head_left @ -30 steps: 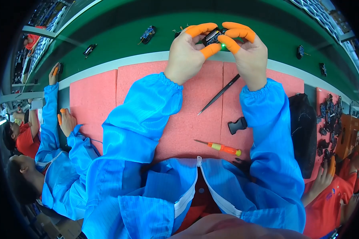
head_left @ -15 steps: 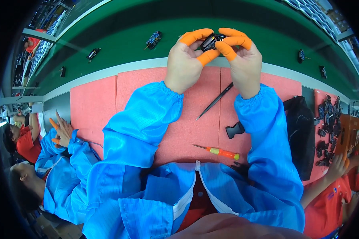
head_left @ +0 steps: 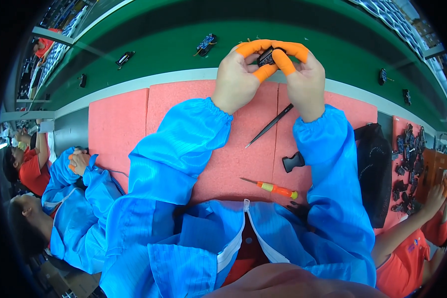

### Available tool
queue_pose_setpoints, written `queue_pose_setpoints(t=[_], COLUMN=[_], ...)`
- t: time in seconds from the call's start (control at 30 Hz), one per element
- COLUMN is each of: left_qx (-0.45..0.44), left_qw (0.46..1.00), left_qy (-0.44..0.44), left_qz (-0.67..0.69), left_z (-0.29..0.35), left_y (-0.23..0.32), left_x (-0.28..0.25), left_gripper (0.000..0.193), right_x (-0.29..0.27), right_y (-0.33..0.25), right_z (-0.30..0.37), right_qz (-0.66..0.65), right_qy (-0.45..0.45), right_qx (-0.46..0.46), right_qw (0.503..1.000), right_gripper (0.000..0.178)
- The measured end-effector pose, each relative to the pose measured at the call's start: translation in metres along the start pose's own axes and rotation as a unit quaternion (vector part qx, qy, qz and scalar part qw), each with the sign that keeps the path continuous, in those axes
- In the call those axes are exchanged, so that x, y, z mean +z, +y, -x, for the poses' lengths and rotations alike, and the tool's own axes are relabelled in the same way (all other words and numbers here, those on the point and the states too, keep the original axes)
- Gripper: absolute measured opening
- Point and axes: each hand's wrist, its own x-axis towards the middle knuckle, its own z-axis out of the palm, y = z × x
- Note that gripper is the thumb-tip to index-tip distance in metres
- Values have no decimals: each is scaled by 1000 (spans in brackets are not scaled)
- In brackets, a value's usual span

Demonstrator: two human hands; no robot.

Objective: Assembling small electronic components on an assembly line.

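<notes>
Both my hands are raised over the near edge of the green belt, finger cots on their fingers. Between the fingertips of my left hand [head_left: 237, 75] is a small black electronic device [head_left: 266, 57], boxy in shape. My right hand [head_left: 304, 77] grips the same piece from the other side, its thumb bent over it. Fingers cover much of the piece. Below my right wrist, dark tweezers [head_left: 269, 125] lie slantwise on the pink foam mat [head_left: 223, 166]. A black buckle-shaped part [head_left: 294, 162] rests by my right sleeve. Closer to me is a screwdriver [head_left: 275, 189] with an orange and yellow handle.
Along the green belt [head_left: 154, 37] sit several small assemblies, one with a blue circuit board [head_left: 206, 43]. Black fabric [head_left: 373, 174] lies at the right, beside a heap of black parts [head_left: 407, 154]. Co-workers sit left in a blue jacket [head_left: 77, 223] and right in a red shirt [head_left: 405, 260].
The assemblies on the belt have shifted right. My fingers have closed further around the black device, hiding more of it. At left, the co-worker's hands have come together.
</notes>
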Motion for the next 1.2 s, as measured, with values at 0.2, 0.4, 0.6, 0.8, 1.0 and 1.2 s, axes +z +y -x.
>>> queue_pose_setpoints(t=[0.2, 0.4, 0.6, 0.8, 1.0, 1.2], left_qx=[85, 1, 115, 96, -37, -165], left_qw=[959, 848, 803, 870, 996, 966], left_qy=[78, 188, 121, 65, -12, -65], left_qz=[-260, -495, -573, -480, -79, 188], left_z=[-14, -40, -34, -21, -19, -11], left_y=[-1, -14, -10, -2, 0, 8], left_x=[-28, -93, -65, -38, -32, -23], left_gripper=[35, 28, 28, 30, 32, 35], right_x=[-45, -76, -26, -2, -6, -5], right_y=[17, 35, 36, 46, 24, 18], right_z=[-25, -31, -26, -34, -25, -22], right_qz=[51, 424, 333, 303, -67, -144], right_qy=[153, 197, 110, -59, -38, 1], right_qx=[187, 102, 140, 151, 112, 117], right_qw=[969, 878, 926, 939, 991, 983], right_gripper=[21, 29, 33, 34, 31, 29])
